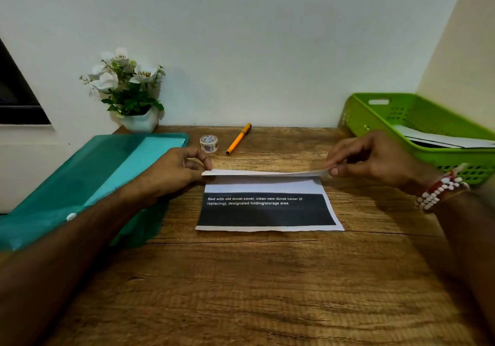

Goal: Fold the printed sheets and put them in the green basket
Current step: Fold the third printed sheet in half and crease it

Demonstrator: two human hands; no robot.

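A printed sheet (267, 211) with a black block and white text lies on the wooden desk, its near part flat. Its far edge is lifted off the desk and curls over toward me. My left hand (182, 170) pinches the lifted left corner between thumb and fingers. At the lifted right corner, my right hand (375, 158) pinches the paper the same way. The green basket (380, 120) stands at the far right against the wall and holds folded white sheets (439, 139).
A teal plastic folder (88, 179) lies on the left under my left forearm. A roll of tape (209, 143) and an orange pen (239, 138) lie behind the sheet. A white pot of flowers (131, 91) stands at the back left.
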